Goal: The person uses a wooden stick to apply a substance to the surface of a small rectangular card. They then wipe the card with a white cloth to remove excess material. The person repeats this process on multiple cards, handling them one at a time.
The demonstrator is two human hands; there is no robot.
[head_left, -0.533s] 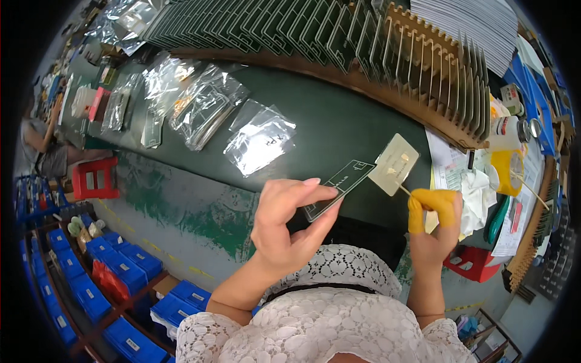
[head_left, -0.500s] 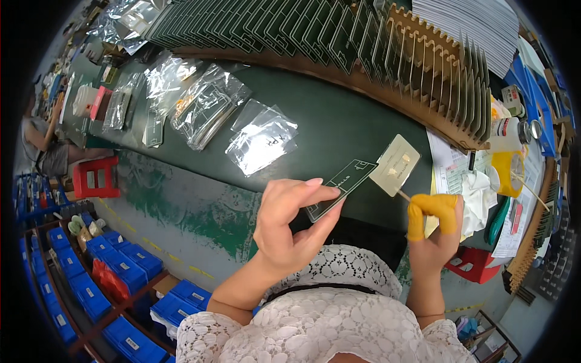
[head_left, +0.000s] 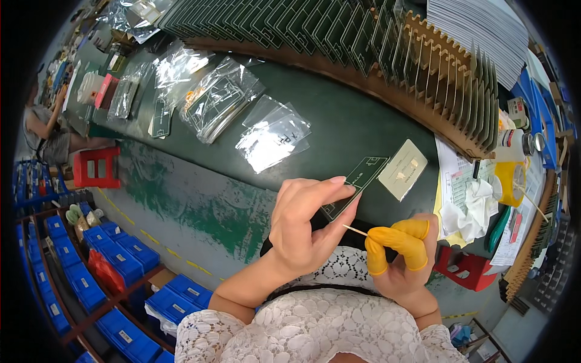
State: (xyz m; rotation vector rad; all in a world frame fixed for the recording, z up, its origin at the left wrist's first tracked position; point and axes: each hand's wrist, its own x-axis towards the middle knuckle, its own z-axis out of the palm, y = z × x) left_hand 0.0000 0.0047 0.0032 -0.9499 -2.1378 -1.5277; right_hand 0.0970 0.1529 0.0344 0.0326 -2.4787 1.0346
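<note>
From my remote station I see a dark green table (head_left: 351, 121) carrying a long brown card rack (head_left: 440, 127). In front of the rack lie loose clear bags (head_left: 275, 138), a thick pile of bagged cards (head_left: 219, 107) and a pale card (head_left: 403, 170). Printed papers (head_left: 451, 174) spread beside the rack's right end; stacked white sheets (head_left: 478, 35) sit behind it.
</note>
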